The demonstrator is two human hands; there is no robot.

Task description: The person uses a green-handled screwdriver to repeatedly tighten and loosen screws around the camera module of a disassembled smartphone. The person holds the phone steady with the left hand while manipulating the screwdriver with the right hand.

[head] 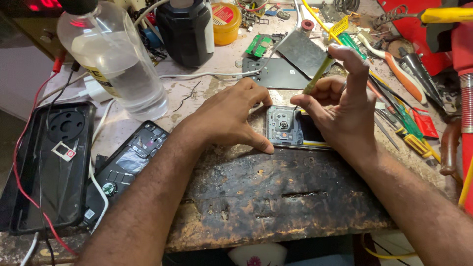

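Hands: the left hand [231,116] is pressing the opened phone [290,129] flat to steady it on the desk [276,197]; the right hand [340,98] is pinching a screwdriver [315,76], tip down into the phone.

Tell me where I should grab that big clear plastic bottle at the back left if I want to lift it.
Grip the clear bottle around its straight middle wall, coming from its right side. It stands upright, half full of clear liquid, so the wide body is likely steadier than the neck. A cable and a black phone case crowd its left; the left hand lies nearest.
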